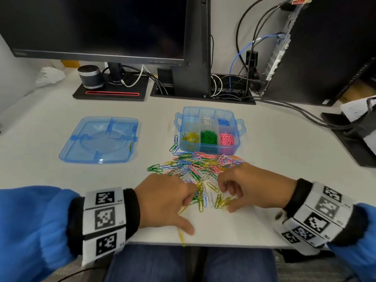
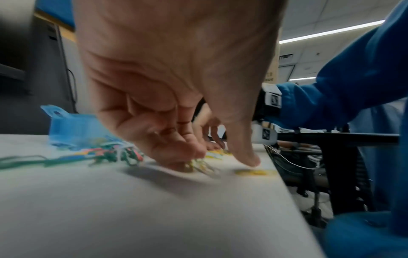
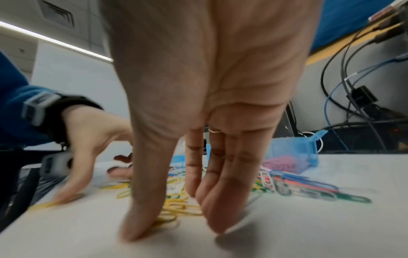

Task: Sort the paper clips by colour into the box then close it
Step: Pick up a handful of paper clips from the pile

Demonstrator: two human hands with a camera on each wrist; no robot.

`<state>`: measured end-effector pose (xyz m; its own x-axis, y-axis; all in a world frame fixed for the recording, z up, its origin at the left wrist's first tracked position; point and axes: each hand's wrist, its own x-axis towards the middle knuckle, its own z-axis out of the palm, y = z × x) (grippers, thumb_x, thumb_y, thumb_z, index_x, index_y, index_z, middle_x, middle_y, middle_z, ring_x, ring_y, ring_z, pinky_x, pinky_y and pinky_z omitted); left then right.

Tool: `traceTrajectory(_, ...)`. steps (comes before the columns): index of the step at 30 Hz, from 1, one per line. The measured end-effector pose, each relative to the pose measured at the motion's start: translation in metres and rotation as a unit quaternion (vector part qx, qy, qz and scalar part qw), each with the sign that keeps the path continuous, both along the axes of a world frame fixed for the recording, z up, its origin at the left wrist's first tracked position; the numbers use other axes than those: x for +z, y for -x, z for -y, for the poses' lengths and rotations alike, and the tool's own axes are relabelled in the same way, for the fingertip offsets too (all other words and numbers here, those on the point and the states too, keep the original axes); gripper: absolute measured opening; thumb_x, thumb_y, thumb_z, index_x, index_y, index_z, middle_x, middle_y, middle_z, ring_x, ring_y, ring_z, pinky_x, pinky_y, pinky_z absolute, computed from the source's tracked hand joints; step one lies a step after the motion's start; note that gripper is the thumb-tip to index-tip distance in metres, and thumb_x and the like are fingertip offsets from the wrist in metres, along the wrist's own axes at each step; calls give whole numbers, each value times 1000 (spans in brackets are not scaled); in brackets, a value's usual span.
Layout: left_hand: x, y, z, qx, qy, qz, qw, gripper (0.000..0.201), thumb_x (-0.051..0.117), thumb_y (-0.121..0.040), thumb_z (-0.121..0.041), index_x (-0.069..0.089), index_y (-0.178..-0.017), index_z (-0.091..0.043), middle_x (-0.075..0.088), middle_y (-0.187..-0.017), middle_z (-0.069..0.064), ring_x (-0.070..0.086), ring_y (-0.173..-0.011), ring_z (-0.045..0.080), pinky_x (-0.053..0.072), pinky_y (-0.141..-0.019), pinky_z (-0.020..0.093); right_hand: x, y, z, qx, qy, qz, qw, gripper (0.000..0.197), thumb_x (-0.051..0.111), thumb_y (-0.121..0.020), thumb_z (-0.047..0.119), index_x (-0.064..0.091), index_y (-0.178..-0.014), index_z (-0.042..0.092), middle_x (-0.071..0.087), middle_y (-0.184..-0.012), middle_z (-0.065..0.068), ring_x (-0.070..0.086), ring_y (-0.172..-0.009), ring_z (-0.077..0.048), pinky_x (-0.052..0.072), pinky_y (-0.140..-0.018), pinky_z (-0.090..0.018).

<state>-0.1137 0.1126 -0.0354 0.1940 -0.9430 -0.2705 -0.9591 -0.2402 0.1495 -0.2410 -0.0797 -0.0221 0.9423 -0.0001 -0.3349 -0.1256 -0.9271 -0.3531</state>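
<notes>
The open blue box (image 1: 209, 148) stands mid-table; its compartments hold white, blue, yellow, green and pink clips. Its lid (image 1: 99, 139) lies apart to the left. A mixed pile of clips (image 1: 199, 167) spreads in front of the box. My left hand (image 1: 188, 215) rests bent fingertips on yellow clips (image 2: 198, 165), with the thumb spread wide onto a single yellow clip (image 1: 181, 236) at the table edge. My right hand (image 1: 227, 200) stands on its fingertips beside it. Its thumb (image 3: 137, 227) presses on a small heap of yellow clips (image 3: 176, 207), and the fingers (image 3: 216, 218) stand just right of them.
A monitor (image 1: 97, 27) on its stand (image 1: 109, 92) and a small round speaker (image 1: 90, 77) stand at the back. Cables (image 1: 232, 86) and a computer (image 1: 295, 47) fill the back right. A black stand with papers (image 1: 358, 129) sits far right. The table edge (image 1: 223, 244) runs just behind both hands.
</notes>
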Motion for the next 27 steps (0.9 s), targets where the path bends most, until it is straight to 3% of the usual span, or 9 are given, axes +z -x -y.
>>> traceTrajectory(4,-2,-10,18,31,39,-28,998,43,68,-73,-62,49,-88,-26,59,-72,-13,55,-76,8,33,-56,25,-3,-14,2,8,-4,34,999,20,80,-74,23,65,-83,14,65,-77,1,50,-60,-3,38,-59,-12)
traceTrajectory(8,4,-33,30,82,89,-65,991,33,70,-79,-53,56,-90,-25,62,-73,-15,57,-70,6,37,-56,23,-4,-24,8,6,-4,49,999,8,74,-78,14,68,-82,11,66,-76,0,50,-57,1,40,-59,-11)
traceTrajectory(12,13,-42,18,106,131,-78,983,30,71,-78,-53,57,-91,-30,64,-76,-15,53,-62,-5,42,-59,22,-5,-21,16,-8,4,54,999,2,70,-81,11,68,-81,12,67,-74,1,54,-57,-1,43,-59,-10)
traceTrajectory(15,13,-37,9,95,108,-55,988,29,72,-77,-50,55,-91,-32,63,-81,-18,51,-65,-6,39,-58,20,-6,-20,17,-9,6,63,998,4,67,-82,9,67,-78,9,67,-69,-1,56,-58,-7,45,-59,-16)
traceTrajectory(18,11,-26,5,67,80,-22,994,37,69,-72,-63,55,-91,-33,61,-84,-19,52,-72,-3,39,-62,20,-6,-21,19,-10,7,56,998,8,62,-85,9,63,-77,7,64,-70,-4,53,-59,-12,46,-61,-23)
traceTrajectory(22,7,-14,4,44,53,24,997,54,64,-64,-76,55,-93,-31,60,-89,-17,54,-83,2,43,-68,25,-1,-22,22,-16,-3,53,998,9,61,-88,13,63,-80,8,61,-73,-2,46,-58,-8,39,-59,-16)
traceTrajectory(25,6,-13,6,37,36,26,998,45,67,-70,-67,55,-95,-30,59,-90,-18,56,-87,5,37,-62,22,8,-25,27,-34,-38,61,997,12,66,-88,19,61,-77,19,59,-70,7,50,-61,-5,40,-60,-12)
traceTrajectory(27,7,-15,6,42,30,18,998,32,68,-77,-55,57,-95,-31,61,-89,-18,56,-88,5,31,-58,19,17,-30,32,-66,-54,86,993,12,67,-87,19,61,-78,22,62,-72,6,53,-62,-3,43,-61,-12)
